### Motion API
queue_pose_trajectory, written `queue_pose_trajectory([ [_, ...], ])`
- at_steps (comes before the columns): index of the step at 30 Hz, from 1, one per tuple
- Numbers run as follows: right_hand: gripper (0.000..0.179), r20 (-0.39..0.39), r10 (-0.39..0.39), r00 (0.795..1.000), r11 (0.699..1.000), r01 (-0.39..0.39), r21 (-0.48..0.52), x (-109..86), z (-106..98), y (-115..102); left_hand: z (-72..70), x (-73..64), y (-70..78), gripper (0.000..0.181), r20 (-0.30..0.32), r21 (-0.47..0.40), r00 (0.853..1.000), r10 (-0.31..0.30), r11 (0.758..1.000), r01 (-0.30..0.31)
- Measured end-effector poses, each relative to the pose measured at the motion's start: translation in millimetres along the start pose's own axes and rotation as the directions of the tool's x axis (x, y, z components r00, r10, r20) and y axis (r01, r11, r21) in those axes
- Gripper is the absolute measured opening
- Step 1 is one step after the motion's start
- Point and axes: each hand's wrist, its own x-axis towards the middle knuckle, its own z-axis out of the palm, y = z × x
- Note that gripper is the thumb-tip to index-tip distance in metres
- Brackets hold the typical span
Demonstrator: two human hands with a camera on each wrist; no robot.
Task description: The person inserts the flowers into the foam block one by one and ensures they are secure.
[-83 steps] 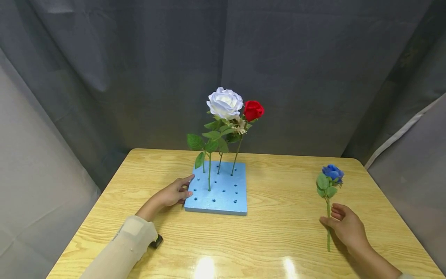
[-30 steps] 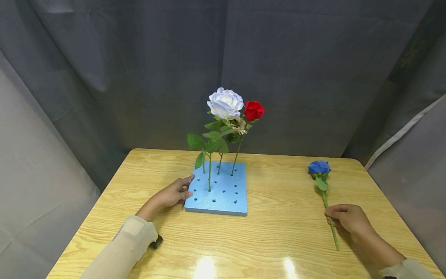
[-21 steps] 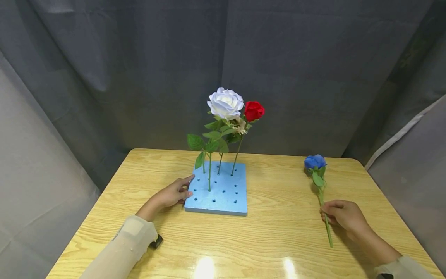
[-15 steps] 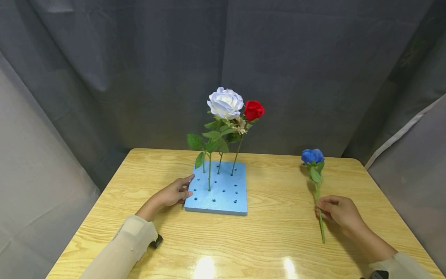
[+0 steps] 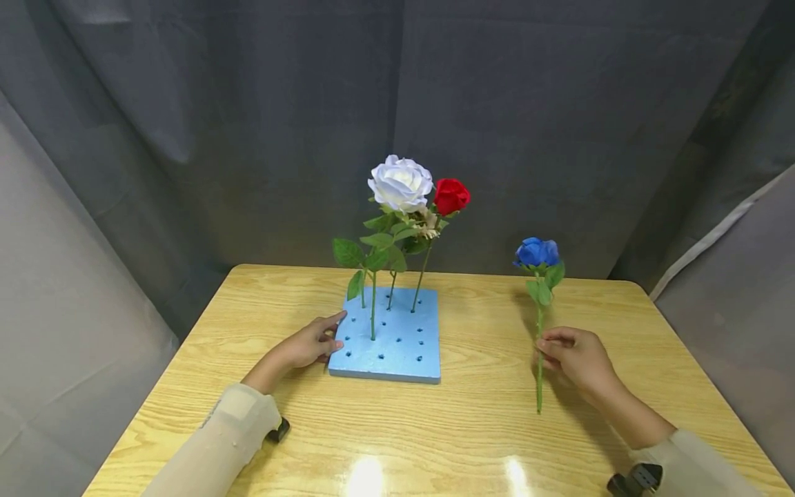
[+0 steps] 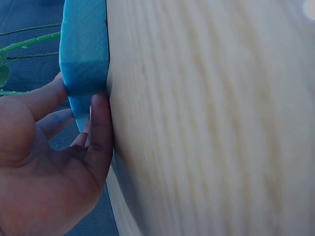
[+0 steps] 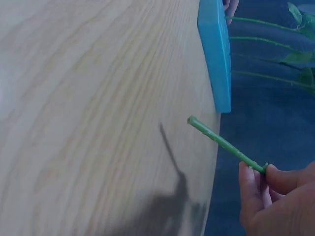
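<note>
In my right hand [image 5: 577, 355] I pinch the green stem of a blue rose [image 5: 537, 254]. The rose stands nearly upright above the table, bloom up; its cut stem end [image 7: 193, 121] points free in the right wrist view. My left hand [image 5: 308, 343] touches the left edge of a light blue board [image 5: 397, 359] with holes. Its thumb and index finger lie on the board's edge, and other fingers press its side [image 6: 86, 78]. Standing in the board are a white rose [image 5: 400, 183], a red rose [image 5: 451, 197] and a pale beige flower [image 5: 428, 222], partly hidden by leaves.
The wooden table [image 5: 497, 414] reaches back to a dark grey curtain [image 5: 528, 138]. Lighter grey cloth [image 5: 56, 310] hangs at the left side. Several holes show in the board's front and right parts.
My right hand has taken hold of the blue rose, raised it from the table, turned it more upright and carried it leftward toward the board. The left hand and board stay put.
</note>
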Motion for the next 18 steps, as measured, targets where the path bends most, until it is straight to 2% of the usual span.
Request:
queue_pose_trajectory([
  [5, 0.033, -0.010, -0.050, 0.999, 0.999, 0.050, 0.021, 1.9, 11.5, -12.6, 0.0, 0.0, -0.2, 0.069, 0.004, -0.001, 1.000, 0.004, 1.000, -0.004],
  [18, 0.032, -0.004, -0.120, 0.993, 0.982, 0.119, 0.144, 5.0, 37.3, -43.2, -1.2, 3.1, -1.9, 0.068, 0.034, -0.011, 0.999, 0.032, 0.999, -0.031],
])
